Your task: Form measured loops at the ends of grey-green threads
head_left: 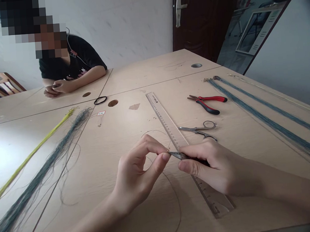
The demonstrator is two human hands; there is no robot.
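Note:
My left hand [141,170] is closed, thumb and forefinger pinching the end of a thin cord [179,202] near a tiny gold-coloured piece [168,150]. The cord loops down over the table below my hands. My right hand [214,165] is closed round a pair of pliers [177,155] with a pointed metal nose. The nose meets the left fingertips at the small piece; most of the handle is hidden in my palm. Beneath my hands lies a clear ruler [166,118], slanting across the table. Folding scissors [198,129] lie just beyond my right hand.
Red-and-black pliers [207,101] lie farther back. Bundles of blue-green thread [264,120] stretch along the right; a grey-green bundle [49,165] and a yellow one [37,147] lie left. A tape roll [196,65] and a black band [101,100] are farther off. Another person [71,65] sits across.

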